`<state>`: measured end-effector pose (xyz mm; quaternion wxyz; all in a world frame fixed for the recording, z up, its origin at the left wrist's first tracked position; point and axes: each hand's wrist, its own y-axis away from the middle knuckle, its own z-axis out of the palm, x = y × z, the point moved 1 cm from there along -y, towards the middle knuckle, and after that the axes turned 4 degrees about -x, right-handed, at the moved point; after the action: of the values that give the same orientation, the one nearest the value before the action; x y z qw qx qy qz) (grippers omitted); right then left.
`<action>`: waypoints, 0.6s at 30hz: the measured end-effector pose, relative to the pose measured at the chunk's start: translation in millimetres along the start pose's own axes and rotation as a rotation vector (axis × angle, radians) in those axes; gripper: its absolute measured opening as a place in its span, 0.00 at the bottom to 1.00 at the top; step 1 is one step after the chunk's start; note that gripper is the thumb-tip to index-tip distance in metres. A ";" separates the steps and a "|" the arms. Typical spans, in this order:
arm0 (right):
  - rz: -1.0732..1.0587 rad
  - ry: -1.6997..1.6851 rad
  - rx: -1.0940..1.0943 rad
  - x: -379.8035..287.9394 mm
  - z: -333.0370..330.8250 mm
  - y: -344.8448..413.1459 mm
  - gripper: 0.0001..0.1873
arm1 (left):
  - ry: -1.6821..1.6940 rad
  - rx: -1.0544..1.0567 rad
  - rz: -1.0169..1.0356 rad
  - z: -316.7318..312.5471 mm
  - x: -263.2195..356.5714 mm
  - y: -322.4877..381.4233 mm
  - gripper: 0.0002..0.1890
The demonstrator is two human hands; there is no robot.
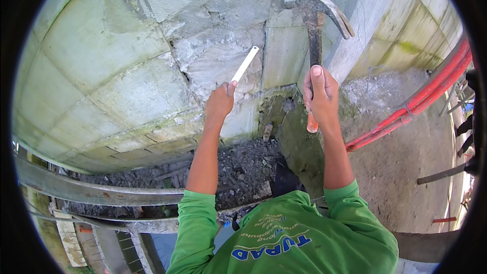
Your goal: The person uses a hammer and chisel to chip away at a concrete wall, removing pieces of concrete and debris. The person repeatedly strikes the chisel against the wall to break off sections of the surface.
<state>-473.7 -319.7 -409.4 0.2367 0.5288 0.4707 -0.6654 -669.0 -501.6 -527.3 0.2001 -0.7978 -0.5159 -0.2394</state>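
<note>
My left hand [220, 101] grips the lower end of a narrow white flat strip [245, 64] with a small hole near its top; its material is unclear. The strip points up and right in front of a rough, chipped patch [213, 57] in the concrete block wall. My right hand [322, 91] is closed around the handle of a claw hammer [315, 34], thumb along the handle. The hammer stands head up, its striking face to the left and its claw to the right. An orange handle end shows below the fist.
Red pipes or hoses [411, 108] bound with wire curve along the right. Thin wire hangs by a concrete column [355, 19]. Dark rubble [243, 171] lies at the wall's foot. Long beams [102, 194] cross at lower left. Dark, partly seen shapes stand at the far right edge.
</note>
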 end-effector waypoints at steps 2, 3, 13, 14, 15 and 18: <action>-0.103 -0.034 0.007 6.8 5.4 -4.9 0.26 | -0.064 -0.019 -0.008 -4.0 7.9 2.0 0.29; -0.101 0.009 0.037 16.8 8.6 -8.5 0.26 | -0.090 -0.014 0.004 -5.2 12.3 0.7 0.29; 0.272 0.251 -0.046 90.0 0.0 -41.2 0.31 | -0.291 -0.049 0.016 -25.7 17.0 -2.7 0.29; 0.202 0.185 -0.010 85.3 -0.9 -37.8 0.31 | -0.285 -0.057 0.017 -27.5 20.6 -4.7 0.29; 0.109 0.203 0.078 94.4 1.9 -35.9 0.31 | -0.292 -0.066 0.027 -28.3 26.3 -6.0 0.29; 0.135 0.238 0.141 139.3 9.1 -33.3 0.30 | -0.336 -0.114 0.050 -28.0 35.9 -13.6 0.28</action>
<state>-550.9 -287.4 -526.0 0.1858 0.6499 0.4109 -0.6118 -673.7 -486.1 -482.7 0.0711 -0.8492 -0.5078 -0.1265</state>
